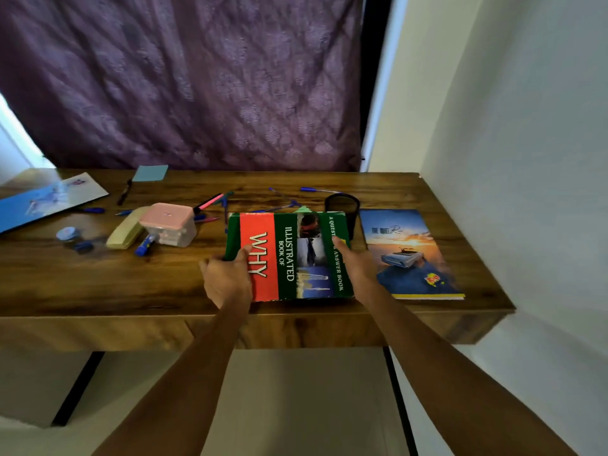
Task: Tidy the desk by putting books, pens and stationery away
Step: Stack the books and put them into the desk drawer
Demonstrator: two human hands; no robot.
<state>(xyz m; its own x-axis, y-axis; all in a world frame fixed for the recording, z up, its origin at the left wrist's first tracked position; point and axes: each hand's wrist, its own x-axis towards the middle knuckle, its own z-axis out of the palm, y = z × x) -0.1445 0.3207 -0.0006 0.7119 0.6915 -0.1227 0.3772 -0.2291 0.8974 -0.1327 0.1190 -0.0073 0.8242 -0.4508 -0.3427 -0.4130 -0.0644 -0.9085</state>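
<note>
A green and red book titled "Illustrated Book of Why" (289, 255) is at the desk's front middle, held from both sides. My left hand (227, 278) grips its left edge with the thumb on the cover. My right hand (357, 261) grips its right edge. To its right a notebook with a sunset and car cover (408, 251) lies flat. Behind the book stands a black mesh pen holder (342, 205). Several blue pens (316, 189) and a pink-and-black marker (210, 202) lie scattered behind.
On the wooden desk (98, 284), a pink-lidded clear box (167, 223), a pale yellow case (126, 232), a blue marker (146, 244), a tape roll (67, 233), a blue booklet (46, 199) and a blue sticky pad (150, 172) lie left. A purple curtain hangs behind; a white wall stands right.
</note>
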